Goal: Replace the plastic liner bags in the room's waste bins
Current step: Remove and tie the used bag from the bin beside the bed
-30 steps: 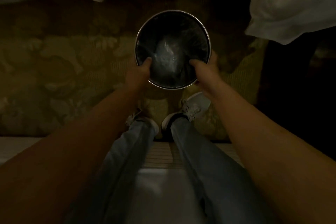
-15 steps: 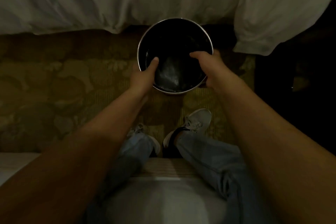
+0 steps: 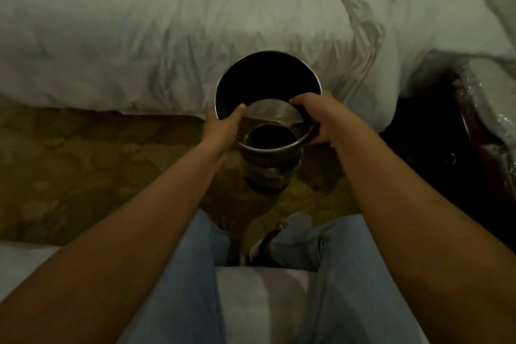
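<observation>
No legible text, label, brand, number or sign in the head view; round dark metal waste bin with chrome rim (image 3: 279,64) carries no readable marking; white rumpled bed linen (image 3: 139,22) plain; scene dim.

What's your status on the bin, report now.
Both hands on bin: left hand and right hand grip the rim of the waste bin. Bin tilted toward white bedding. No liner seen.

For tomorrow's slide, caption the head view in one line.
Both hands, left hand and right hand, grip the metal bin rim above patterned carpet.
</observation>
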